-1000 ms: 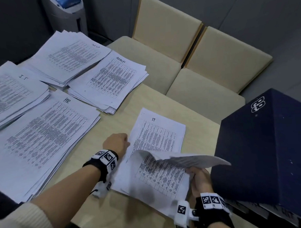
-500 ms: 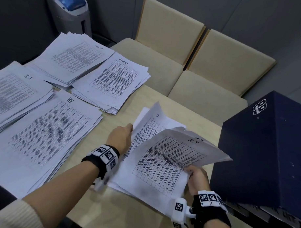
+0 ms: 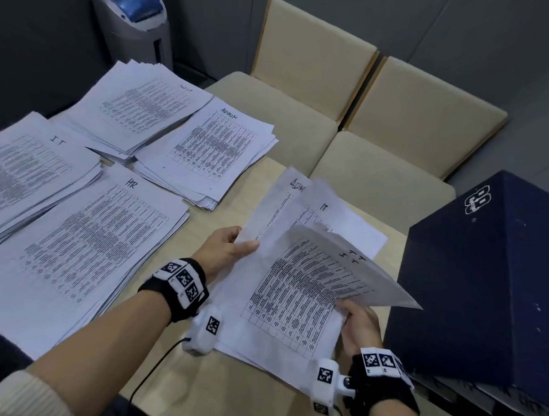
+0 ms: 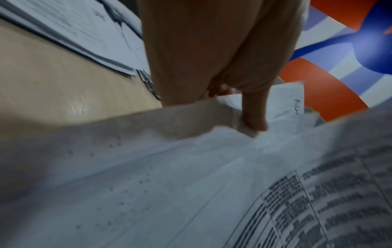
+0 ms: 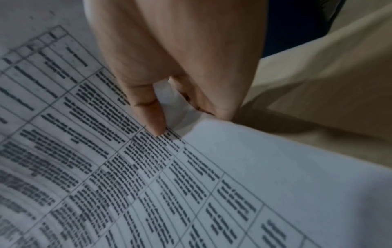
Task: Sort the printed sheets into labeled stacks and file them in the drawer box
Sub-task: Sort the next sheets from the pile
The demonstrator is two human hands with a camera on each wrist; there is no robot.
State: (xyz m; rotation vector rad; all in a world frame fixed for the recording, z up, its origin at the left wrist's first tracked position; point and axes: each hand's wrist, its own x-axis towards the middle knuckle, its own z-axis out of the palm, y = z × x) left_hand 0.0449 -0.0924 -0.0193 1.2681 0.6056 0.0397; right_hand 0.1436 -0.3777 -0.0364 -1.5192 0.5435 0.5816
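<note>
A small pile of unsorted printed sheets [image 3: 289, 303] lies on the wooden table [image 3: 211, 384] in front of me. My left hand [image 3: 234, 243] pinches the left edge of lifted sheets [image 4: 233, 120], one marked IT, with an ADMIN sheet showing behind. My right hand [image 3: 355, 323] pinches the right edge of upper IT sheets [image 5: 174, 104], thumb on top, raising them off the pile. Four labeled stacks lie at left: IT [image 3: 32, 172], HR [image 3: 91, 242], ADMIN [image 3: 212, 154], and a far stack [image 3: 139, 103] whose label I cannot read.
A dark blue drawer box [image 3: 487, 287] stands at the right table edge, close to my right hand. Two beige chairs [image 3: 341, 118] sit beyond the table. A grey and blue machine [image 3: 136, 22] stands at the back left.
My left hand went from resting on the pile's left edge to lifting sheets, exposing an ADMIN sheet. The right hand's curled sheets have risen higher and fanned out.
</note>
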